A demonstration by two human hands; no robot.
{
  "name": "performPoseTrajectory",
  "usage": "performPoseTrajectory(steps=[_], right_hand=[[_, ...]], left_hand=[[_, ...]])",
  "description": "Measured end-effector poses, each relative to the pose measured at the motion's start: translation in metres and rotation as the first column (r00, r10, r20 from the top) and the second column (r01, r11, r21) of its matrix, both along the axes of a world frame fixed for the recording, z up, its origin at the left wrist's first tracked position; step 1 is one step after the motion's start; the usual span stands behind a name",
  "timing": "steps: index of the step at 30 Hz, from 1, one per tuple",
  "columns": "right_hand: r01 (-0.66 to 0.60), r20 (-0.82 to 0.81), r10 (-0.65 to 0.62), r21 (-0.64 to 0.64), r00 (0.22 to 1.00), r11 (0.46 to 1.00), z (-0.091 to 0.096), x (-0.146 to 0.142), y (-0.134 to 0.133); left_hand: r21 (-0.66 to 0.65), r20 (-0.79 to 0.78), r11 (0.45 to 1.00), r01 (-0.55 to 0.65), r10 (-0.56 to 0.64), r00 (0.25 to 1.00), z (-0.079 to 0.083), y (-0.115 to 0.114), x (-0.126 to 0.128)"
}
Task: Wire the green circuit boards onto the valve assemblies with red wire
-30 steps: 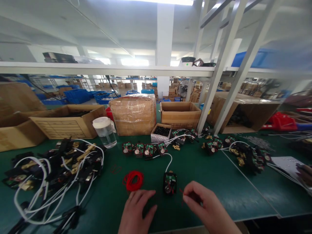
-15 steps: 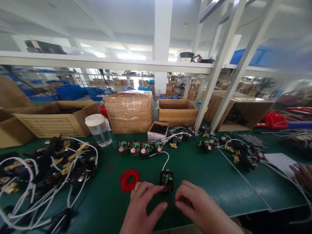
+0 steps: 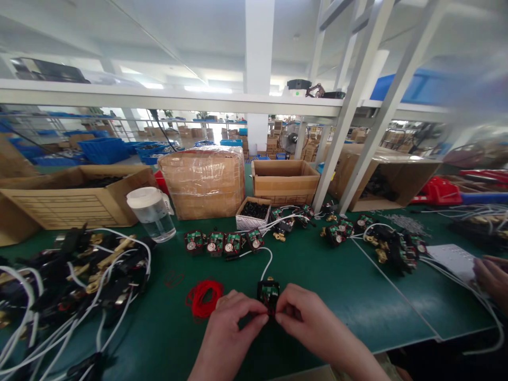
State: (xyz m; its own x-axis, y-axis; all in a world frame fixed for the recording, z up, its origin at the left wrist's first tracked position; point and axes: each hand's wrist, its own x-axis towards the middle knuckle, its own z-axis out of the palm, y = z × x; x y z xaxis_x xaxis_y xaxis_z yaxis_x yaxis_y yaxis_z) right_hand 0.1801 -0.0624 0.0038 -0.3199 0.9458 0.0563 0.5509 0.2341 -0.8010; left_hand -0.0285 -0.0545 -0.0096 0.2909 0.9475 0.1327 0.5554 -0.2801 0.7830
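A small black housing with a green circuit board (image 3: pixel 269 290) lies on the green table in front of me, and a white cable runs from its far side. My left hand (image 3: pixel 240 323) is at its near left edge, thumb and forefinger pinched together; what they grip is too small to make out. My right hand (image 3: pixel 299 317) pinches a thin red wire at the near right edge, the wire mostly hidden by the fingers. The fingertips of both hands almost meet and cover the housing's near part. Left of the hands sits a coil of red wire (image 3: pixel 205 299).
Several similar board units (image 3: pixel 215 243) stand in a row behind. Cabled brass-and-black assemblies (image 3: pixel 107 270) heap up at left, more (image 3: pixel 391 246) at right. A water jug (image 3: pixel 153 214), a small box of black parts (image 3: pixel 254 210) and cartons line the back. A co-worker's hand (image 3: pixel 492 275) is at far right.
My left thumb and forefinger have closed from a spread pose. My right hand has moved left with the red wire, up to the housing's near edge. The view has shifted slightly.
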Motion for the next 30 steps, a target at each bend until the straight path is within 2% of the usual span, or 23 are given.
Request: performPoseTrajectory(steps=[5, 9, 16, 22, 30], right_hand=[[0.096, -0.089, -0.1, -0.052, 0.991, 0.994, -0.006, -0.005, 0.007], [0.171, -0.102, -0.171, -0.011, 0.98, 0.985, -0.011, -0.008, 0.011], [0.206, -0.056, -0.204, 0.045, 0.977, 0.977, -0.013, -0.008, 0.012], [0.242, 0.016, -0.245, 0.105, 0.969, 0.965, -0.013, -0.013, 0.015], [0.247, 0.228, -0.317, 0.29, 0.92, 0.925, -0.022, -0.02, 0.013]], left_hand=[[-0.08, 0.014, 0.996, -0.033, 0.035, 0.999, 0.011, 0.013, -0.002], [-0.083, 0.012, 0.997, -0.011, 0.012, 1.0, 0.018, 0.021, -0.001], [-0.1, -0.005, 0.995, -0.017, 0.017, 1.0, 0.014, 0.027, 0.002], [0.005, -0.066, 0.998, -0.064, 0.064, 0.996, 0.008, 0.032, 0.006], [0.104, -0.14, 0.99, -0.09, 0.104, 0.985, 0.005, 0.03, 0.009]])
